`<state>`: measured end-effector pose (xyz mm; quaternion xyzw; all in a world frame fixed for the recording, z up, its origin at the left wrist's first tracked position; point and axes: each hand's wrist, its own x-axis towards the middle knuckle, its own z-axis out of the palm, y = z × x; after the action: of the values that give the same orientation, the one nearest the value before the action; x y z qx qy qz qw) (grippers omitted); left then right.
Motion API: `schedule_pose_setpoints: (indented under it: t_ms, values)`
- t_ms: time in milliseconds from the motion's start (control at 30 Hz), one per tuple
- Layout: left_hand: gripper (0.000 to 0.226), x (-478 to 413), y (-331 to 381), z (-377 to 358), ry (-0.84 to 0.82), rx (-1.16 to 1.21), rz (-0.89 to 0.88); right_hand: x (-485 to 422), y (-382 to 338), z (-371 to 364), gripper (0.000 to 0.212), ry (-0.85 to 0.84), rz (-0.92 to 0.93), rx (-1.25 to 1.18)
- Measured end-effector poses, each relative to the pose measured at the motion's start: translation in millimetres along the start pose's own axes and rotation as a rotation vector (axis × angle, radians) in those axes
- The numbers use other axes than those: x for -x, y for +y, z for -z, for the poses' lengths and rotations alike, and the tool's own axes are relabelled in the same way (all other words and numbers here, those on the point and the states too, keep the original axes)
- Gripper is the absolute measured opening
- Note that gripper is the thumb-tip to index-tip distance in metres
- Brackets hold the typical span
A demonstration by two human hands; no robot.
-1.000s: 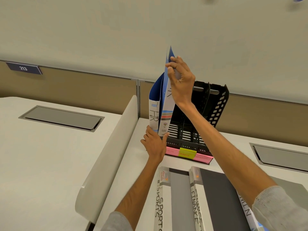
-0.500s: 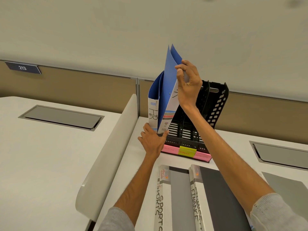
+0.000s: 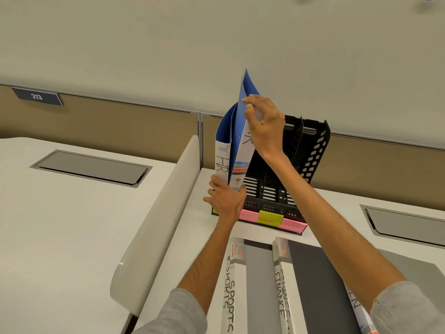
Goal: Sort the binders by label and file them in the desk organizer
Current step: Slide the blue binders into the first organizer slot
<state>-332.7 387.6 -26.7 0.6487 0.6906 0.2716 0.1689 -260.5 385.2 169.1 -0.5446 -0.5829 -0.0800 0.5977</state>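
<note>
The matt cream wall (image 3: 216, 44) fills the far side above a band of tan panels (image 3: 120, 124), framed much as it was a second ago. Below lie two smooth white surfaces. The left tabletop (image 3: 72, 232) has a grey recessed hatch (image 3: 91, 168). The right tabletop (image 3: 192, 237) has a second hatch (image 3: 407, 225) and carries the task's things. A rounded pale divider (image 3: 159, 213) stands between the two.

Three binders lie flat along the near edge. The grey SPORTS binder (image 3: 257, 285) is on the left and the dark FINANCE binder (image 3: 317, 285) is just right of it. A third binder (image 3: 355, 306) is mostly hidden by the right arm.

Beyond them stands the black plastic desk organizer (image 3: 315, 150), with a slotted floor and a perforated side wall. Two binders stand upright at its left end: the HR binder (image 3: 221, 165) and, touching it on the right, the blue binder (image 3: 238, 141). A second ago the blue binder was nearly edge-on; now it shows its broad cover. The left hand hides whether its foot is seated in the slot.

The right hand (image 3: 265, 126) pinches the blue binder's upper part, thumb across the cover and fingers curled behind. It sits slightly lower than half a second ago. The left hand (image 3: 226, 201), spread, still presses against the feet of both upright spines.

A pink paper strip (image 3: 292, 225) runs along the organizer's near lip, with a yellow note (image 3: 269, 219) over its middle. The writing on them is too small to read. A small dark sign (image 3: 37, 96) reading 213 sits far left.
</note>
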Motion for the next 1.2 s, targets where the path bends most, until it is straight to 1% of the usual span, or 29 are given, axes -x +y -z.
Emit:
schedule_pose_setpoints:
  t_ms: [67, 167, 267, 333, 467, 533, 600, 700, 733, 800, 900, 1033, 1200]
  values:
    - [0.096, -1.4, -1.8, 1.0, 0.02, 0.004, 0.009, -1.6, -7.3, -11.0, 0.024, -0.08, 0.008, 0.032]
    - [0.091, -7.8, -4.9, 4.3, 0.037, 0.021, -0.007, -1.3, -16.0, -26.1, 0.028, -0.2, -0.005, 0.099]
    - [0.087, -9.3, -6.4, 4.5, 0.031, 0.042, -0.019, -6.8, -19.0, -27.7, 0.033, -0.269, -0.028, 0.151]
    - [0.089, -9.9, -7.7, 4.2, 0.024, 0.054, -0.01, -11.3, -18.6, -26.7, 0.035, -0.303, -0.044, 0.176]
    - [0.106, -10.0, -20.2, 2.5, -0.071, 0.1, -0.023, -6.7, -12.0, -25.8, 0.038, -0.327, -0.056, 0.237]
    - [0.116, -7.4, -30.6, 0.5, -0.144, 0.155, -0.058, -5.0, -8.3, -27.2, 0.043, -0.307, -0.065, 0.226]
    - [0.123, -6.7, -39.3, 0.5, -0.179, 0.196, -0.095, 1.3, -4.1, -31.6, 0.049, -0.296, -0.091, 0.185]
    - [0.13, -7.1, -47.4, 3.6, -0.202, 0.214, -0.146, 37.2, 10.5, -39.8, 0.048, -0.371, -0.16, 0.171]
    - [0.126, -6.9, -49.7, 3.7, -0.191, 0.222, -0.153, 51.8, 17.0, -41.4, 0.047, -0.403, -0.18, 0.184]
    - [0.112, -5.7, -53.6, 4.7, -0.138, 0.258, -0.15, 66.2, 26.7, -42.5, 0.048, -0.431, -0.189, 0.211]
    - [0.1, -6.6, -54.2, 7.5, -0.103, 0.279, -0.128, 58.7, 29.2, -42.3, 0.052, -0.482, -0.171, 0.23]
    - [0.094, -2.5, -48.9, 5.7, -0.086, 0.28, -0.109, 56.7, 32.1, -36.9, 0.05, -0.498, -0.179, 0.206]
    - [0.095, 1.0, -42.0, 4.7, -0.091, 0.252, -0.061, 51.3, 33.3, -23.6, 0.048, -0.558, -0.202, 0.105]
